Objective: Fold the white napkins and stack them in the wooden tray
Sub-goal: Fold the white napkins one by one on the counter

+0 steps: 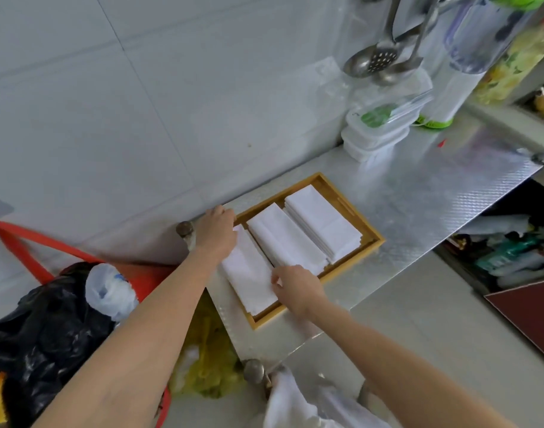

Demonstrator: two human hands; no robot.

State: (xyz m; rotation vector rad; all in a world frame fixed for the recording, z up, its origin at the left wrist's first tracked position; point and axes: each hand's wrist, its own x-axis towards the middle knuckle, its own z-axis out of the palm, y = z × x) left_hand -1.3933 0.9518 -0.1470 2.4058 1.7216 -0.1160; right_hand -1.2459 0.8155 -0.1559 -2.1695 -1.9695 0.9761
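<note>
Both hands (216, 231) (297, 287) on the nearest of three napkin stacks (249, 274) in wooden tray (374, 234)

Wooden tray (371, 231), rectangular and light-coloured, lying at an angle on the counter. It holds three side-by-side piles of folded white napkins: right pile (323, 222), middle pile (284, 239) and left pile (249, 274), each a long flat rectangle lying parallel to its neighbours.
</note>
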